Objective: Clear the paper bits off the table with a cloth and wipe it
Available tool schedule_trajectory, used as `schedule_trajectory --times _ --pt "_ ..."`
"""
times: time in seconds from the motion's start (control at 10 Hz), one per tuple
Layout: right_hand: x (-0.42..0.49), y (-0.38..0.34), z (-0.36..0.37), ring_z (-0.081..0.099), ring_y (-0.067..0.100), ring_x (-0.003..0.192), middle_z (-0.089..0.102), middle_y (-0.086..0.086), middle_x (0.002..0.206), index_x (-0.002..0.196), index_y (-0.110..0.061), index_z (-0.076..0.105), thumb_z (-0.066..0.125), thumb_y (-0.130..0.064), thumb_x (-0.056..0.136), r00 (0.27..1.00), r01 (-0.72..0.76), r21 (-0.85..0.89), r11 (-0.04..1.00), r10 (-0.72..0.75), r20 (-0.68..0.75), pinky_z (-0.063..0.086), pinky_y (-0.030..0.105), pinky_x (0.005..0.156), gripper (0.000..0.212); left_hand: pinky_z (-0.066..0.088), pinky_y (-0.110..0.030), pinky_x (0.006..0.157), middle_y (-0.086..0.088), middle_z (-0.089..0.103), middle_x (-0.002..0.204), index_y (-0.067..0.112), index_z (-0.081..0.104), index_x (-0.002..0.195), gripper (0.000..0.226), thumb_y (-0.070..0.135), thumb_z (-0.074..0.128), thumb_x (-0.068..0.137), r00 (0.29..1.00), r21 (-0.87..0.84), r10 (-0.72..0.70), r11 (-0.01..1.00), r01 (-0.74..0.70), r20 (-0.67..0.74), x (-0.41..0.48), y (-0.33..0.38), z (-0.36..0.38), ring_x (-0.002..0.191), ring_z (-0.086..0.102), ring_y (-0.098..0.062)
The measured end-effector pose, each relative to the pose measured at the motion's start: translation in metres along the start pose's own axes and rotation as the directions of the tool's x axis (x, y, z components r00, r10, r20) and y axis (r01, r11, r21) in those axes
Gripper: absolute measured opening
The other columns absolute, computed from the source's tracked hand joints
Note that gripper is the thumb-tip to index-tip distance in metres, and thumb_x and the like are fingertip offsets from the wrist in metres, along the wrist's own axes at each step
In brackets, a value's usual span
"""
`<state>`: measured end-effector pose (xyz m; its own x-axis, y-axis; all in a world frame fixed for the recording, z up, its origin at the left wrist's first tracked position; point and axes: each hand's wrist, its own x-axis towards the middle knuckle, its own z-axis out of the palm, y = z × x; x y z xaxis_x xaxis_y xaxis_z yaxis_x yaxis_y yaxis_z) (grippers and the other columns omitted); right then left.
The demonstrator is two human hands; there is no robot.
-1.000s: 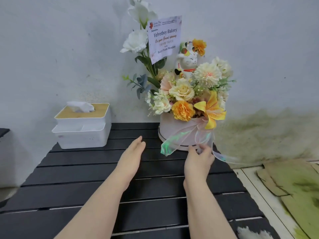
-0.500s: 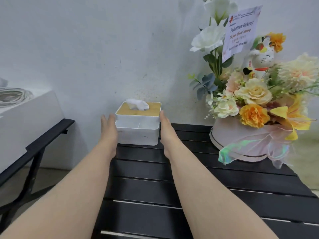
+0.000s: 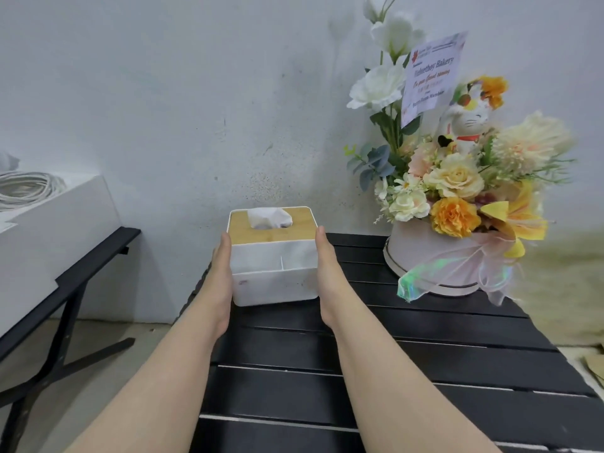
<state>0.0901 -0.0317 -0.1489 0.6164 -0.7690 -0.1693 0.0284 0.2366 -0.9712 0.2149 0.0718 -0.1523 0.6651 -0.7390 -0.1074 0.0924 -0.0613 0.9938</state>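
A white tissue box (image 3: 274, 276) with a wooden lid and a tissue poking out stands at the back left of the black slatted table (image 3: 376, 371). My left hand (image 3: 222, 276) presses flat against its left side and my right hand (image 3: 325, 276) against its right side, so the box is clamped between both palms. No cloth and no paper bits are in view.
A flower arrangement in a pale round box (image 3: 457, 197) with a card and a cat figurine stands at the table's back right. To the left, a second black table (image 3: 81, 273) carries a white box (image 3: 55, 223) with coiled cable. A wall is close behind.
My hands left the flower box and moved left to the tissue box. They now press both its sides, and the box sits nearer to me than half a second ago.
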Motion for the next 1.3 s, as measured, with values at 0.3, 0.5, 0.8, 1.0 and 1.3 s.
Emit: schedule_trajectory --times 0.3,0.5,0.8,1.0,1.3 --pt "-0.122 0.005 -0.103 0.043 0.005 0.126 0.052 -0.02 0.134 0.134 -0.049 0.044 0.035 -0.083 0.075 0.975 0.048 0.035 0.998 -0.039 -0.218 0.032 0.033 0.101 0.068 0.025 -0.046 0.114 0.023 0.055 0.13 0.056 0.033 0.131 0.063 0.083 0.024 0.074 0.968 -0.011 -0.03 0.999 0.034 0.248 -0.108 -0.006 0.094 0.125 0.047 -0.006" --pt "-0.162 -0.01 -0.198 0.04 0.014 0.133 0.05 -0.015 0.141 0.132 -0.052 0.045 0.036 -0.098 0.054 0.935 0.058 0.019 0.998 -0.047 -0.351 0.025 0.051 0.113 0.091 0.025 -0.043 0.114 0.019 0.044 0.141 0.057 0.025 0.132 0.077 0.086 0.03 0.061 0.925 -0.048 0.006 0.999 0.013 0.38 -0.153 -0.005 0.19 0.13 0.04 -0.007" --pt "-0.155 0.006 -0.263 0.05 0.013 0.126 0.057 -0.013 0.133 0.131 -0.046 0.051 0.044 -0.095 0.053 0.924 0.013 0.045 0.999 0.005 -0.383 0.033 0.044 0.111 0.092 0.025 -0.032 0.105 0.018 0.037 0.144 0.056 0.02 0.136 0.052 0.066 0.026 0.085 0.938 -0.094 -0.013 0.994 0.049 0.345 -0.157 -0.026 0.253 0.133 0.035 -0.008" --pt "-0.142 0.008 -0.277 0.045 0.014 0.13 0.052 -0.013 0.139 0.133 -0.05 0.047 0.04 -0.099 0.049 0.927 -0.003 0.053 0.999 0.023 -0.375 0.03 0.046 0.112 0.098 0.025 -0.033 0.107 0.016 0.036 0.146 0.052 0.017 0.139 0.053 0.065 0.024 0.087 0.944 -0.103 -0.037 0.992 0.075 0.327 -0.154 -0.028 0.262 0.131 0.035 -0.009" --pt "-0.215 -0.015 -0.242 0.039 0.017 0.132 0.043 -0.001 0.145 0.144 -0.021 0.039 0.051 -0.038 0.094 0.772 -0.044 -0.274 0.961 -0.141 -0.62 0.033 0.032 0.102 0.054 0.014 -0.038 0.115 0.018 0.011 0.156 0.051 0.009 0.141 0.05 0.057 0.019 0.093 0.94 0.103 -0.15 0.987 0.124 0.306 -0.185 -0.013 0.227 0.144 0.012 -0.012"
